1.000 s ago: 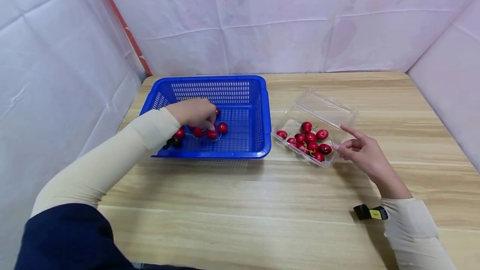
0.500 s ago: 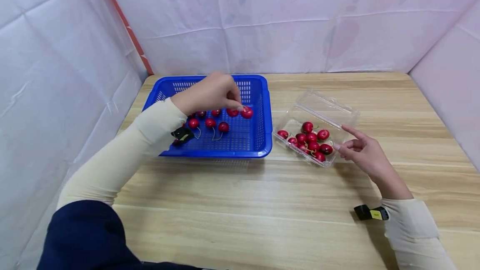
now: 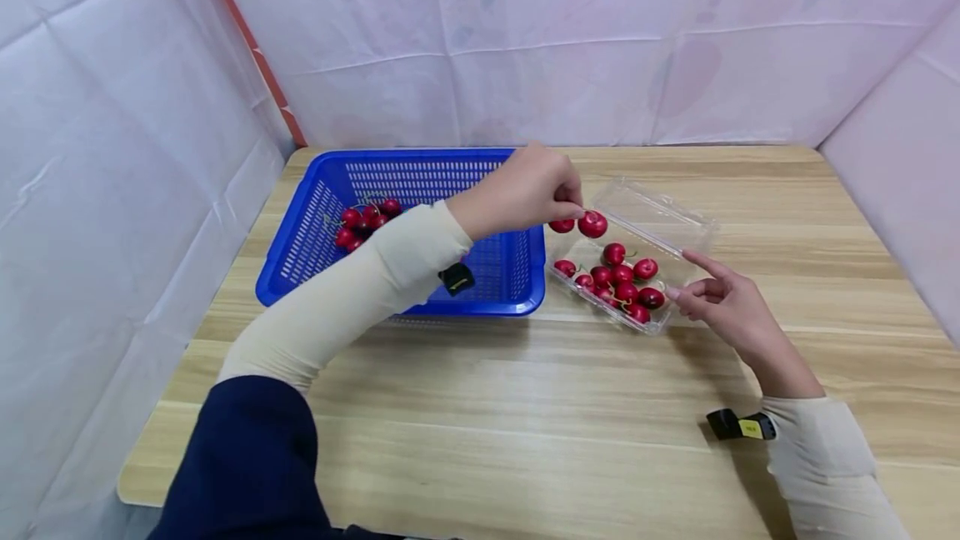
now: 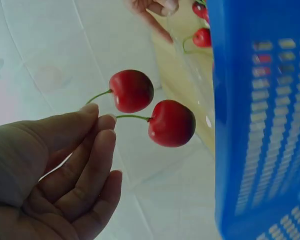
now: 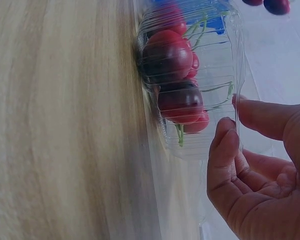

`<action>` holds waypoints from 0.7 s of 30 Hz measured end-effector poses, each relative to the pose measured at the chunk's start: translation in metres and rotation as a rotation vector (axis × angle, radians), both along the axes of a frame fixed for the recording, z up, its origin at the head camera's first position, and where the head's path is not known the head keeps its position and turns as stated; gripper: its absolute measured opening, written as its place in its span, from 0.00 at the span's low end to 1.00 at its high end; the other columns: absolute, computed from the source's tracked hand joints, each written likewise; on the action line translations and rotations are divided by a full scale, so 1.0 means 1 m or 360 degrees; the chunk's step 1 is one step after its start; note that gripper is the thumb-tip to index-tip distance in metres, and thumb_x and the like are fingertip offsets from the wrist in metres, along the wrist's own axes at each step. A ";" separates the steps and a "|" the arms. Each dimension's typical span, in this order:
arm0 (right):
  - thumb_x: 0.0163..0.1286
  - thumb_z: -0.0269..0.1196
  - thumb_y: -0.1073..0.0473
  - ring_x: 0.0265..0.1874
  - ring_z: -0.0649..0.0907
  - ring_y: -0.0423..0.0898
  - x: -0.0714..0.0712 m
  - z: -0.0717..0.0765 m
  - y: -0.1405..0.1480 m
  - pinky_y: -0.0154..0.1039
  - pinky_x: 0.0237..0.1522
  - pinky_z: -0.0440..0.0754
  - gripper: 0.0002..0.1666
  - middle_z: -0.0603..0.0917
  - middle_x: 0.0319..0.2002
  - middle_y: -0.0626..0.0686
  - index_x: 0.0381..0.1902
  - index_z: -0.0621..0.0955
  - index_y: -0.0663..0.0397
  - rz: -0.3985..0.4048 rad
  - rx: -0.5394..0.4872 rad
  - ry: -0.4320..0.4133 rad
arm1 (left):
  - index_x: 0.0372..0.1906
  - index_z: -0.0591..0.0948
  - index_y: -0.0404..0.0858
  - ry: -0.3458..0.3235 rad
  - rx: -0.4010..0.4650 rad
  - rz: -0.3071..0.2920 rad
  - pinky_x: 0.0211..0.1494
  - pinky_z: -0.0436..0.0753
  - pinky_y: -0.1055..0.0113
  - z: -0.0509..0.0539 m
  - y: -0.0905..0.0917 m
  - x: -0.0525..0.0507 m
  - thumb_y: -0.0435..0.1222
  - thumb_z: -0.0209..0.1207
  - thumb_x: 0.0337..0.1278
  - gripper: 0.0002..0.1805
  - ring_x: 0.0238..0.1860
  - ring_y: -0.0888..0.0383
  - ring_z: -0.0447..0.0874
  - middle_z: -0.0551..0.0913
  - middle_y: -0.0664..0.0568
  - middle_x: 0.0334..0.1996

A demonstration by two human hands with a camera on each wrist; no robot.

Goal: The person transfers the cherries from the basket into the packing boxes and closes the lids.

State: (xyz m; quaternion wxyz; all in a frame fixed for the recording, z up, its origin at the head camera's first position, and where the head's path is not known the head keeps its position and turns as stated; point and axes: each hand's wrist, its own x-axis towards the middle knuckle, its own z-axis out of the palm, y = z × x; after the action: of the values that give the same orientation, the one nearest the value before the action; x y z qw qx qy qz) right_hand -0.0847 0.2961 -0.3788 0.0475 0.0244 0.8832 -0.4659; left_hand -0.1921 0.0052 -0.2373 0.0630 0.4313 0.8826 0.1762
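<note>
My left hand pinches two cherries by their stems between thumb and fingertips. In the left wrist view one cherry hangs just above the other cherry. Both are in the air between the blue basket and the clear plastic clamshell box, near the box's upper left corner. Several cherries with stems lie inside that box, whose lid is folded back. At the box's right side, my right hand pinches the rim with thumb and fingers, seen closely in the right wrist view.
More cherries are heaped in the left part of the basket, partly behind my left forearm. Both containers stand on a wooden table. White sheeting hangs behind and at both sides.
My left hand has lifted two cherries out of the basket and carried them right, past its right rim towards the box. My right hand has stayed at the box.
</note>
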 end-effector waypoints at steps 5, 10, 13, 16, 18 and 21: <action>0.66 0.64 0.54 0.25 0.81 0.39 0.000 0.000 0.001 0.33 0.28 0.79 0.44 0.83 0.28 0.41 0.73 0.57 0.58 -0.0003 0.0017 -0.0010 | 0.32 0.88 0.45 0.0003 -0.0016 0.0038 0.39 0.74 0.75 -0.005 0.022 0.002 0.43 0.61 0.61 0.08 0.31 0.66 0.79 0.85 0.60 0.28; 0.66 0.64 0.53 0.25 0.81 0.38 0.000 0.000 0.002 0.33 0.27 0.79 0.44 0.83 0.27 0.40 0.74 0.57 0.57 -0.0009 0.0039 -0.0021 | 0.30 0.87 0.45 -0.0025 -0.0011 0.0084 0.37 0.74 0.76 -0.007 0.044 0.005 0.42 0.59 0.63 0.10 0.30 0.65 0.78 0.84 0.60 0.27; 0.66 0.64 0.54 0.25 0.81 0.38 0.000 0.000 0.002 0.33 0.28 0.79 0.44 0.83 0.27 0.40 0.74 0.57 0.57 -0.0012 0.0029 -0.0022 | 0.27 0.86 0.46 -0.0018 -0.0028 0.0106 0.35 0.73 0.76 -0.010 0.055 0.007 0.42 0.58 0.63 0.11 0.29 0.64 0.76 0.82 0.59 0.25; 0.66 0.64 0.55 0.25 0.81 0.38 -0.001 0.000 0.002 0.32 0.28 0.80 0.43 0.83 0.27 0.41 0.73 0.57 0.58 -0.0007 0.0010 -0.0015 | 0.24 0.85 0.45 -0.0019 -0.0040 0.0133 0.32 0.72 0.75 -0.014 0.063 0.010 0.42 0.58 0.63 0.13 0.26 0.64 0.74 0.80 0.58 0.22; 0.66 0.64 0.56 0.25 0.81 0.38 -0.001 -0.001 0.002 0.32 0.28 0.80 0.43 0.83 0.27 0.41 0.73 0.57 0.60 0.0002 0.0000 0.0001 | 0.24 0.84 0.44 -0.0026 -0.0046 0.0154 0.31 0.73 0.75 -0.017 0.066 0.011 0.42 0.59 0.63 0.13 0.26 0.64 0.74 0.80 0.58 0.22; 0.66 0.64 0.58 0.24 0.81 0.37 -0.001 -0.002 0.002 0.32 0.28 0.80 0.42 0.83 0.26 0.41 0.72 0.58 0.61 0.0007 -0.0006 0.0018 | 0.26 0.83 0.44 -0.0024 -0.0054 0.0199 0.32 0.73 0.76 -0.024 0.070 0.013 0.41 0.58 0.63 0.10 0.27 0.64 0.75 0.80 0.58 0.24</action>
State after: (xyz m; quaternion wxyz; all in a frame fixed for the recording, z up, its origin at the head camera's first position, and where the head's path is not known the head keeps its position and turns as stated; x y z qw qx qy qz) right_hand -0.0859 0.2977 -0.3809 0.0437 0.0198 0.8827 -0.4674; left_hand -0.1788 0.0756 -0.2609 0.0659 0.3727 0.9102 0.1682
